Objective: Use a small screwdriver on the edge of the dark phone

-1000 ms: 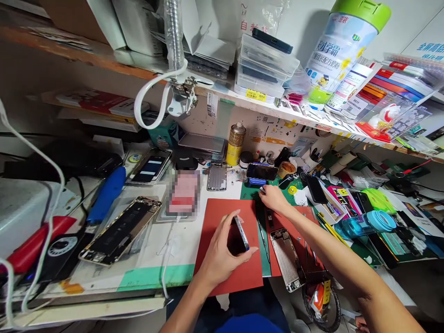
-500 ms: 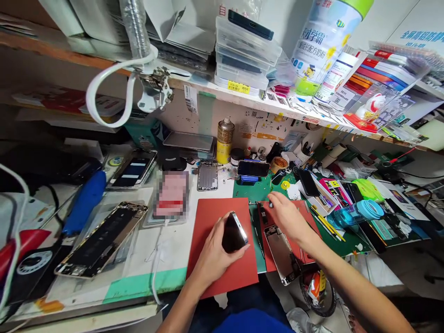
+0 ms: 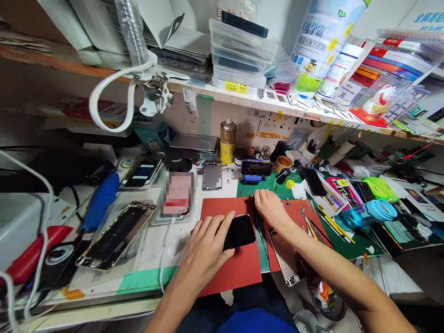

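Note:
My left hand (image 3: 208,240) grips a black smartphone (image 3: 243,231), its dark face up, over the left red mat (image 3: 236,276). My right hand (image 3: 270,206) is closed in a fist beside that mat's far right corner. Something dark shows at its fingertips, too small to name. Below my right forearm lies an opened phone housing (image 3: 281,256), partly hidden, on the right red mat (image 3: 312,210). Thin metal tweezers (image 3: 262,241) lie in the gap between the two mats.
Left are an opened phone body (image 3: 116,238), a blue-handled tool (image 3: 101,203) and a white cable (image 3: 163,259). A spray can (image 3: 228,143) and a propped phone (image 3: 256,168) stand behind. A blue bottle (image 3: 367,213) lies right. A loaded shelf (image 3: 249,98) overhangs the bench.
The phone in my left hand has turned from tilted, edge showing, to lying flatter. My right hand has moved left, from above the right mat to near the left mat's corner. The view shifted slightly.

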Action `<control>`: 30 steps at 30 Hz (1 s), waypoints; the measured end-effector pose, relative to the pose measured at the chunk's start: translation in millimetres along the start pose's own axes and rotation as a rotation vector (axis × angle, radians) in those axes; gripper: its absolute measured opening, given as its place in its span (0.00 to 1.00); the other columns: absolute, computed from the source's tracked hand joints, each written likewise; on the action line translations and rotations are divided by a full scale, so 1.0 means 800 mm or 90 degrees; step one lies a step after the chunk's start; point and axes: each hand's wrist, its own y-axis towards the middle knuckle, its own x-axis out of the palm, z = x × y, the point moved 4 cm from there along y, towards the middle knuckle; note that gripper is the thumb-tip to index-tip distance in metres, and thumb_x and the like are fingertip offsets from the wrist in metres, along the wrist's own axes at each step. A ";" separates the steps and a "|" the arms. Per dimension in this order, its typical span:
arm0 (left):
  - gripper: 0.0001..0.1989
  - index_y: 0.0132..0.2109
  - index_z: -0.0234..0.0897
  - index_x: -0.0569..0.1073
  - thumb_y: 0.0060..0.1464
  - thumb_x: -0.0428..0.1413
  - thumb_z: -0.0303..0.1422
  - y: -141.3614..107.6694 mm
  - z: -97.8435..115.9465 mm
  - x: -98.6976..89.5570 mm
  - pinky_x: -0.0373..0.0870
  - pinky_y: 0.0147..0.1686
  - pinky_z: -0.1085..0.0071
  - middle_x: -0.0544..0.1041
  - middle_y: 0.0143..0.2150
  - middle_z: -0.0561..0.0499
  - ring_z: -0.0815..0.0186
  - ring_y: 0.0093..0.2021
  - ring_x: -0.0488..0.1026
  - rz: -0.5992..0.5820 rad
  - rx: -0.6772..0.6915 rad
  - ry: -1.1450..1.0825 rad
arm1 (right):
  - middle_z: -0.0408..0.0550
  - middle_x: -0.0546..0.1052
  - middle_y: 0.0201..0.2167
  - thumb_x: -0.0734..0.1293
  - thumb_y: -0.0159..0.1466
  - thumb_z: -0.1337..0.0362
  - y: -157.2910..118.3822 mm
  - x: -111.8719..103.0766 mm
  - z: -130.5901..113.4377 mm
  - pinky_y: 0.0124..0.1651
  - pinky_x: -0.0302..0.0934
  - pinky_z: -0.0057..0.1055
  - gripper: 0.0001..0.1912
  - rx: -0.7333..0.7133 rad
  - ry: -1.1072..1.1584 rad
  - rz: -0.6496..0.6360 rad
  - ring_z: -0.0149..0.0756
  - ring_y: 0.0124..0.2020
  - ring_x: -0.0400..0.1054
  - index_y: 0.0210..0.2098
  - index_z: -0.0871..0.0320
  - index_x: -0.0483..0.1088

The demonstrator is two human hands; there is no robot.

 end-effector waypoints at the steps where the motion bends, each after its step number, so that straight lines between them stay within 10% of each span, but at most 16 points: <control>1: 0.47 0.77 0.44 0.56 0.54 0.64 0.23 0.001 0.001 -0.002 0.73 0.53 0.51 0.77 0.57 0.42 0.46 0.51 0.74 -0.009 0.004 0.002 | 0.52 0.78 0.51 0.70 0.75 0.61 0.012 0.005 0.004 0.52 0.75 0.43 0.14 0.004 -0.001 -0.011 0.42 0.50 0.76 0.56 0.61 0.74; 10: 0.39 0.73 0.41 0.61 0.57 0.63 0.25 0.002 0.004 -0.017 0.70 0.62 0.47 0.77 0.62 0.40 0.44 0.61 0.74 -0.054 -0.023 -0.046 | 0.56 0.77 0.58 0.73 0.73 0.55 0.054 0.031 0.029 0.56 0.75 0.47 0.21 0.060 0.083 -0.090 0.46 0.54 0.77 0.60 0.61 0.73; 17: 0.35 0.69 0.42 0.66 0.57 0.64 0.23 0.010 0.019 -0.029 0.71 0.62 0.48 0.77 0.60 0.41 0.45 0.60 0.75 -0.084 -0.009 -0.070 | 0.67 0.79 0.54 0.61 0.79 0.62 0.008 -0.016 0.028 0.58 0.71 0.49 0.18 0.054 0.304 -0.056 0.50 0.54 0.77 0.57 0.68 0.74; 22: 0.35 0.69 0.40 0.67 0.56 0.62 0.19 0.016 0.039 -0.025 0.65 0.71 0.43 0.78 0.60 0.41 0.45 0.62 0.76 -0.127 0.035 -0.073 | 0.51 0.85 0.47 0.64 0.76 0.48 -0.076 -0.041 -0.019 0.49 0.75 0.38 0.22 -0.064 0.744 -0.145 0.44 0.46 0.80 0.61 0.54 0.76; 26: 0.41 0.77 0.46 0.58 0.61 0.56 0.18 -0.007 0.032 -0.038 0.51 0.78 0.36 0.71 0.73 0.43 0.46 0.77 0.62 -0.077 0.040 -0.119 | 0.49 0.84 0.41 0.78 0.65 0.47 -0.122 -0.029 -0.048 0.48 0.73 0.39 0.23 0.142 1.213 -0.203 0.44 0.42 0.78 0.53 0.54 0.82; 30: 0.39 0.81 0.53 0.49 0.70 0.56 0.32 -0.054 -0.004 -0.045 0.58 0.77 0.43 0.59 0.80 0.44 0.49 0.80 0.56 0.095 -0.217 -0.285 | 0.49 0.84 0.38 0.83 0.60 0.52 -0.147 -0.023 -0.079 0.45 0.73 0.37 0.25 0.314 1.421 -0.159 0.42 0.38 0.78 0.53 0.54 0.82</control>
